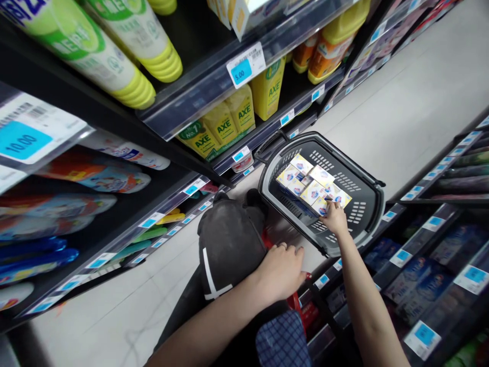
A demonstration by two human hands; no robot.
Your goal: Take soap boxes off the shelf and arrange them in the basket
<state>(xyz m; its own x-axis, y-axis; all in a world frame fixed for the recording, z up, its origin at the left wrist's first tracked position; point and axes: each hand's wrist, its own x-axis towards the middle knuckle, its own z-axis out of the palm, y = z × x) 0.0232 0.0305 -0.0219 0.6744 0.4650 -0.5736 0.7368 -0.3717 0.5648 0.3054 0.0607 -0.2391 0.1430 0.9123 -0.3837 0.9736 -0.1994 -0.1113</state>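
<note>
Basket: dark with a grey rim, slotted bottom
Directly inside: small white-and-yellow boxes, grouped close together, printed faces up

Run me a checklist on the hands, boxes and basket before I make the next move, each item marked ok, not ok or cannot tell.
1. Basket upright, opening up: ok.
2. Boxes all inside the basket walls: ok, they lie grouped with slotted plastic showing around them.
3. Right hand at the boxes: ok, its fingers are at the edge of the group.
4. Right grip closed on a box: cannot tell, the fingertips are too small to read.
5. Left hand clear of the basket: ok, it is outside the rim.
6. Every box label readable: not ok, the print is too small and blurred.
</note>
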